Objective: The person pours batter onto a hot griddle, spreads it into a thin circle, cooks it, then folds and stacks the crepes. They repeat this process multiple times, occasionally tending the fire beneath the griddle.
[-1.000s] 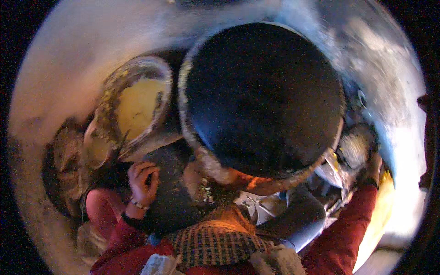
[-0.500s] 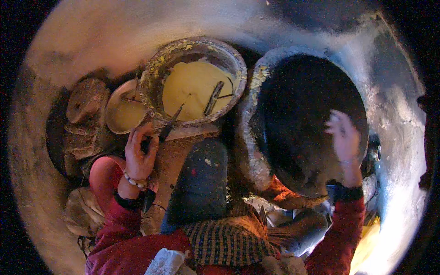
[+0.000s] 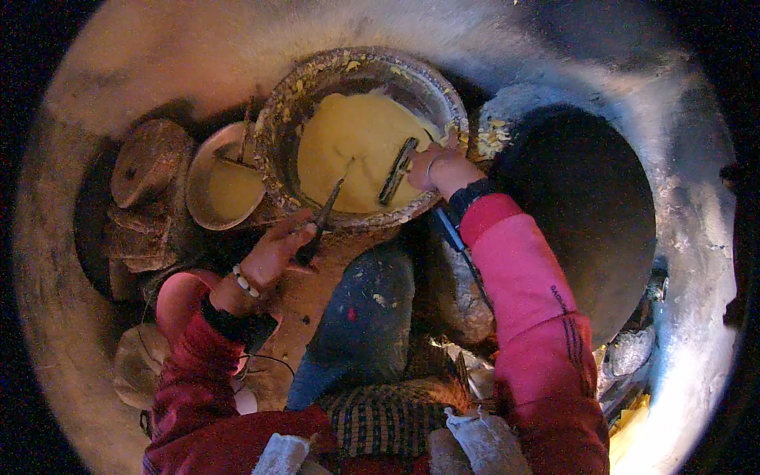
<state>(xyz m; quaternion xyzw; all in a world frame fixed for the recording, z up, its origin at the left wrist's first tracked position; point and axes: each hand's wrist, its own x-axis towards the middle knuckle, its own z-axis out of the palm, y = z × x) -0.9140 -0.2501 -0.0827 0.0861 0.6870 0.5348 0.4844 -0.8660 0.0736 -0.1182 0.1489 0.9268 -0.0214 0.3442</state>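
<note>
A large round clay bowl (image 3: 273, 103), its rim crusted with dried bits, holds pale yellow batter (image 3: 348, 127). My left hand (image 3: 273, 257) is closed around the dark handle of a slim pointed tool (image 3: 328, 202), whose tip reaches into the batter. Over the bowl's right rim, my right hand (image 3: 447, 168) has its fingers closed at the thin handle of a T-shaped spreader (image 3: 398, 171). The spreader's dark bar lies in the batter; my hand covers most of its handle.
A big dark round griddle (image 3: 578, 214) stands at the right on a crusted clay base. Left of the bowl sits a smaller bowl (image 3: 229, 194) of yellowish liquid with a stick in it. Wooden pieces (image 3: 150, 162) are farther left. My knee (image 3: 364, 309) is just below the bowl.
My right hand has swung left from over the griddle to the spreader in the bowl. My left hand shifted slightly right, still at the pointed tool. The view itself moved a little.
</note>
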